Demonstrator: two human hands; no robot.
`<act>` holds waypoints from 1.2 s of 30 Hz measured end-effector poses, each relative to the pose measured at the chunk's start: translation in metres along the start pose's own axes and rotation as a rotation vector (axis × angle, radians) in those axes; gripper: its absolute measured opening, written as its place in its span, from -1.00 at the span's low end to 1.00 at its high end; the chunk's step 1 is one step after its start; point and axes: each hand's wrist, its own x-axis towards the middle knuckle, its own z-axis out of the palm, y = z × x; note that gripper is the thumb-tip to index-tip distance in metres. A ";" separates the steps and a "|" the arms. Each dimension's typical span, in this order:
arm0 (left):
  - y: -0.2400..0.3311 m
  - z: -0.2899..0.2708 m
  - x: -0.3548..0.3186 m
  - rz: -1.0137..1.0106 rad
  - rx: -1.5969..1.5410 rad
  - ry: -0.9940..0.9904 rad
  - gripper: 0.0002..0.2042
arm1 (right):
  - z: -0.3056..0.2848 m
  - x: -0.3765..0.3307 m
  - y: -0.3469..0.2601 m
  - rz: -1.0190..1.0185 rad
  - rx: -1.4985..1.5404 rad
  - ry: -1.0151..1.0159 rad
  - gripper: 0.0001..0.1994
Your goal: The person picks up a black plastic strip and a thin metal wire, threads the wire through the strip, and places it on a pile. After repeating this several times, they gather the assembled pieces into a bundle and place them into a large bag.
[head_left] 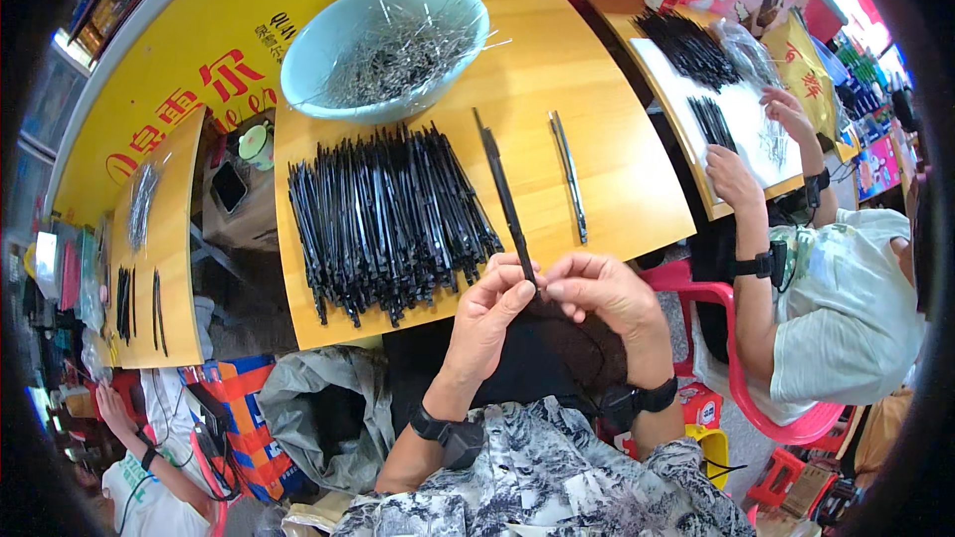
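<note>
My left hand (489,315) and my right hand (602,290) meet at the near edge of a wooden table (617,139). Together they pinch the near end of a long thin black strip (504,194) that points away across the table. A big pile of the same black strips (383,219) lies to the left of my hands. One grey metal strip (569,176) lies alone to the right of the held one. At the far side stands a pale blue basin (316,45) full of thin metal pins.
To the right, another person's hands (736,179) work on black strips (691,45) at a second table; that person sits on a red plastic chair (746,378). A third table (179,239) with a few strips is at the left. A grey bag (298,408) lies by my knees.
</note>
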 end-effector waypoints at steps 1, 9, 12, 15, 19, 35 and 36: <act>0.002 -0.001 -0.001 0.081 0.042 -0.011 -0.89 | 0.000 0.004 -0.007 -0.065 -0.087 0.025 -0.87; 0.009 -0.003 -0.019 -0.046 -0.385 -0.050 -0.85 | 0.048 0.080 -0.065 -0.397 -0.351 0.185 -0.79; 0.011 -0.007 -0.021 -0.054 -0.431 -0.053 -0.86 | 0.061 0.117 -0.077 -0.415 -0.335 0.218 -0.76; 0.015 -0.008 -0.021 -0.024 -0.474 -0.074 -0.86 | 0.063 0.148 -0.084 -0.462 -0.296 0.306 -0.70; 0.021 -0.012 -0.021 -0.009 -0.479 -0.117 -0.85 | 0.057 0.169 -0.088 -0.307 -0.012 0.232 -0.68; 0.028 -0.008 -0.022 -0.059 -0.394 -0.116 -0.89 | 0.034 0.170 -0.106 -0.086 0.340 -0.126 -0.86; 0.027 -0.009 -0.023 -0.063 -0.387 -0.122 -0.89 | 0.036 0.171 -0.108 -0.074 0.409 -0.174 -0.87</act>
